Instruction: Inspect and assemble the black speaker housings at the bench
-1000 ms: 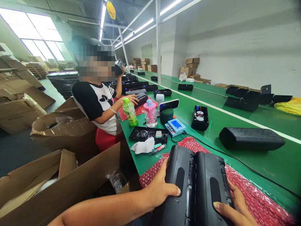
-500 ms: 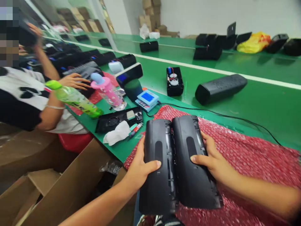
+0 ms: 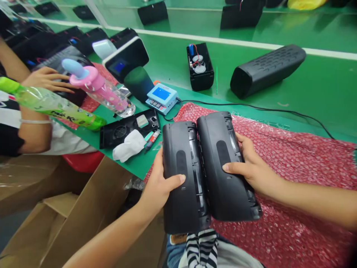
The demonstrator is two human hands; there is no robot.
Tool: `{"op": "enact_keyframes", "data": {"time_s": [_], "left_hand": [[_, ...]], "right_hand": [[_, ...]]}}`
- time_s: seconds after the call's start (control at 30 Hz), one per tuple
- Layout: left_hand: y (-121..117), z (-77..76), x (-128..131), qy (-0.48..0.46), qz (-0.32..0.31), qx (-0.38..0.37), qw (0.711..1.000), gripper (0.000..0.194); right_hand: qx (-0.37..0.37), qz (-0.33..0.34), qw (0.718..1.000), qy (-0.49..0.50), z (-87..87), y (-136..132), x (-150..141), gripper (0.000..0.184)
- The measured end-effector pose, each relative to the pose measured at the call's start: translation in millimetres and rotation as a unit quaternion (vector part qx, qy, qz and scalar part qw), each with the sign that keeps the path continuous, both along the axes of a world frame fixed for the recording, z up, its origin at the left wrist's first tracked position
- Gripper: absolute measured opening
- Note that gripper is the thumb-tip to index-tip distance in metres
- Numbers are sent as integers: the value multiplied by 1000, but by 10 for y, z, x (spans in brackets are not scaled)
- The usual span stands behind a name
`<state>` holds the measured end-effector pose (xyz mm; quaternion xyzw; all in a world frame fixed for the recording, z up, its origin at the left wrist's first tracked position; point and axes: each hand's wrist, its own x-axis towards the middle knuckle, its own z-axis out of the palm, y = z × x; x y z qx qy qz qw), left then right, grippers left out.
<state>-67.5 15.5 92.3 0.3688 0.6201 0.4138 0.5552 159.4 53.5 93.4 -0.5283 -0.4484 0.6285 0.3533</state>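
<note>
Two black plastic speaker housings are held side by side over red bubble wrap (image 3: 292,160). My left hand (image 3: 161,184) grips the left housing (image 3: 178,208) by its outer edge, thumb across the front below a dark oval panel. Around the right housing (image 3: 231,197) my right hand (image 3: 248,167) is closed the same way, thumb near the matching oval. Clips and slots run along the long open edges of both. The fingers behind the housings are mostly hidden.
Left of the housings lie a black panel (image 3: 111,136), a white cloth (image 3: 129,145) and a blue device with a screen (image 3: 162,95). Two bottles lean nearby. Behind stand an opened speaker box (image 3: 205,76) and a grille-covered speaker (image 3: 267,70). A co-worker's hand (image 3: 47,80) rests at left.
The view has tilted down and come closer, so the far wall is out of sight. Both hands keep hold of the two housings, which stay side by side.
</note>
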Motion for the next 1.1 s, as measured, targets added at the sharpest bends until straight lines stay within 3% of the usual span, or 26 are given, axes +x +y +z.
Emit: {"op": "enact_keyframes", "data": {"time_s": [0.2, 0.87, 1.1], "left_hand": [[7, -8, -7, 6, -7, 19, 1000, 98], [-5, -20, -42, -3, -23, 25, 999, 101], [17, -32, -44, -19, -25, 37, 999, 107]], "right_hand": [[20, 3, 1000, -5, -25, 2, 22, 85], [-22, -14, 1000, 5, -8, -37, 28, 86], [7, 8, 1000, -16, 4, -23, 34, 90]]}}
